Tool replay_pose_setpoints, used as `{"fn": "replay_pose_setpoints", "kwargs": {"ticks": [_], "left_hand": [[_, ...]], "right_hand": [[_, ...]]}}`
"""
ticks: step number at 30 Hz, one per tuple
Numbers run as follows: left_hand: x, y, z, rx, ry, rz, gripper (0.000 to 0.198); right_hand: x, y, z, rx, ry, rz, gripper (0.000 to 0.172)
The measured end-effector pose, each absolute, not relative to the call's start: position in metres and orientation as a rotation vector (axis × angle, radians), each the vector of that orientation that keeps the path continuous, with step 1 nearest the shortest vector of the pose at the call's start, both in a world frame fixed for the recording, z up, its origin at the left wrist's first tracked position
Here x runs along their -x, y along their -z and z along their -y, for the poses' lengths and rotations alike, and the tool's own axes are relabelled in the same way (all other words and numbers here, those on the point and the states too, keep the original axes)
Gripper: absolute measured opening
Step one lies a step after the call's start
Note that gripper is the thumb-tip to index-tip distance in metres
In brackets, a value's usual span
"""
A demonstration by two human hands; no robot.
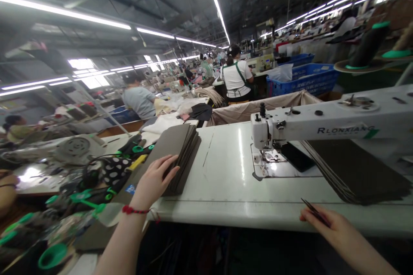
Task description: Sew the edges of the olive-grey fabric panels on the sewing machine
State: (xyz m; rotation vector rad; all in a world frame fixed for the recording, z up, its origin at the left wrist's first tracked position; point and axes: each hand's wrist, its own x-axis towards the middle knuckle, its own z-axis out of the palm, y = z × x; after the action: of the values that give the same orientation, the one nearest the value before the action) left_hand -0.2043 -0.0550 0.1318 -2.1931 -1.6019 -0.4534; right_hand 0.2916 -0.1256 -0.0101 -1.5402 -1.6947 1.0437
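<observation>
My left hand, a red cord bracelet at its wrist, rests on a stack of dark grey-brown fabric pieces. Its fingers are stretched out along the stack's right side. A pair of dark, pointed tweezers is held in my closed right hand, by the front edge of the table, tips toward the upper left. Beyond that hand stands a white sewing machine. A black phone lies by its needle plate. Under the machine's arm is a second stack of dark fabric pieces.
Green-ended thread spools and a polka-dot cloth crowd the left side. Behind the pale sewing table is a cloth-lined bin. A blue crate sits farther back. Other people work at machines beyond.
</observation>
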Motion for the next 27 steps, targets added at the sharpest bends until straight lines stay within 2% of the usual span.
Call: {"fn": "replay_pose_setpoints", "kwargs": {"ticks": [5,8,11,15,17,19,21,27], "left_hand": [[0.213,-0.125,0.059,2.207,0.289,1.595,0.042],[0.22,-0.118,0.056,2.18,0.336,1.622,0.037],[0.217,-0.114,0.055,2.173,0.474,1.604,0.03],[0.182,-0.109,0.061,2.129,0.778,1.51,0.027],[0.155,-0.102,0.066,2.198,0.864,1.466,0.033],[0.126,-0.087,0.069,2.372,0.832,1.384,0.035],[0.1,-0.067,0.07,2.561,0.722,1.271,0.035],[0.037,-0.018,0.065,2.88,0.532,1.159,0.032]], "right_hand": [[-0.302,0.021,0.124,1.625,-0.47,1.89,0.035],[-0.296,0.029,0.136,1.598,-0.224,2.07,0.051],[-0.285,0.029,0.159,1.525,-0.173,2.192,0.06],[-0.294,0.011,0.171,1.4,-0.27,2.321,0.045],[-0.317,0.0,0.159,1.538,-0.19,2.181,0.05],[-0.349,-0.007,0.139,1.802,-0.005,1.952,0.059],[-0.381,-0.01,0.12,1.964,0.135,1.912,0.06],[-0.413,-0.029,0.12,1.837,0.306,2.134,0.049]]}}
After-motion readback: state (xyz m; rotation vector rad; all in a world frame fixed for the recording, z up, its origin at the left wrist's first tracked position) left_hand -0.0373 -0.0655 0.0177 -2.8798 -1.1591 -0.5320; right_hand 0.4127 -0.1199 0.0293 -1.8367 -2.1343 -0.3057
